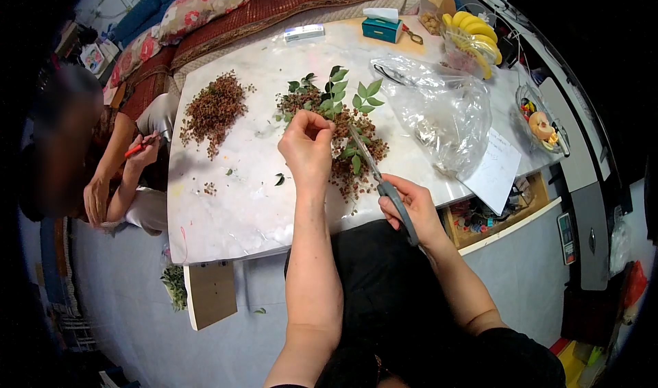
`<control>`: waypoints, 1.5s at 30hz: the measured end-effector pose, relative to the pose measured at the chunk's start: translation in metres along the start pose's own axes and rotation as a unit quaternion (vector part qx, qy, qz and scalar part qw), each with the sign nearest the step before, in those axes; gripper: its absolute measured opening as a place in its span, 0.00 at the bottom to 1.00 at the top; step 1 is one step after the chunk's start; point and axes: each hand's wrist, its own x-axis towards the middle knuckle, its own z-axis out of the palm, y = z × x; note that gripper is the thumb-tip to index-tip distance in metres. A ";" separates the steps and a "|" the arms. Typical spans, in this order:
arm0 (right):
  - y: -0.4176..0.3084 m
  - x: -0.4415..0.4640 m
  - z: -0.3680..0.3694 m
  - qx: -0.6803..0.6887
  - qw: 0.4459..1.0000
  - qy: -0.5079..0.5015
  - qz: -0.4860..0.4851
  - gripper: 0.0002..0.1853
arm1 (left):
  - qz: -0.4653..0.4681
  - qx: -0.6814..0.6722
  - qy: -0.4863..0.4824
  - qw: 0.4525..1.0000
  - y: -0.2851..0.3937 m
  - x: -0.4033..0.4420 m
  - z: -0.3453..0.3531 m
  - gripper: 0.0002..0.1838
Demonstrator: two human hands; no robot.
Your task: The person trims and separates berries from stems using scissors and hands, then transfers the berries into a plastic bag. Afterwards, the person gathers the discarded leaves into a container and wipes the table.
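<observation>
1. R hand (413, 206), lower centre of frame: fingers wrapped round the long grey-handled metal scissors (396, 206), blades angled up-left into the near heap.
2. L hand (306, 144), centre: fingers narrow, pinched at the heap; can't tell what's btwn the tips.
3. Heap of small reddish-brown berry-like clusters w/ green leaves (353, 165), centre, under & around both hands, on the white marble-look surface (233, 230). Risk: blade tips sit v. near L fingertips, so a slip or hasty snip could nick skin. Loose bits near the edge could drop if brushed by a forearm.
4. Open light-wood drawer (510, 227), lower right: jumbled small items, too cluttered to ID. Bits knocked over the edge could land in it.
5. Leafless-looking reddish-brown heap (216, 107), upper left; beside it, another person's hands (140, 151), one w/ a red-handled tool (139, 145).
6. Big crumpled clear plastic bag (449, 117), right of centre: contents unclear, overlaps a white written sheet (495, 172); a tug could shift both.
7. Clear bowl (522, 126), far right: wrapped bits, round peach-coloured item.
8. Teal box (382, 30), top: white tissue poking out.
</observation>
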 end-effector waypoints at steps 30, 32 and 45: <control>-0.022 -0.003 -0.010 0.243 0.962 -0.075 0.104 0.20 | 0.055 0.007 -0.016 0.998 -0.002 -0.004 0.005 0.05; -0.022 -0.003 -0.011 0.331 0.931 -0.089 0.123 0.19 | 0.066 -0.020 -0.010 0.998 0.000 -0.005 0.007 0.05; -0.025 0.001 -0.025 0.396 0.891 -0.142 0.169 0.24 | 0.074 -0.055 -0.069 0.993 -0.003 0.001 0.001 0.08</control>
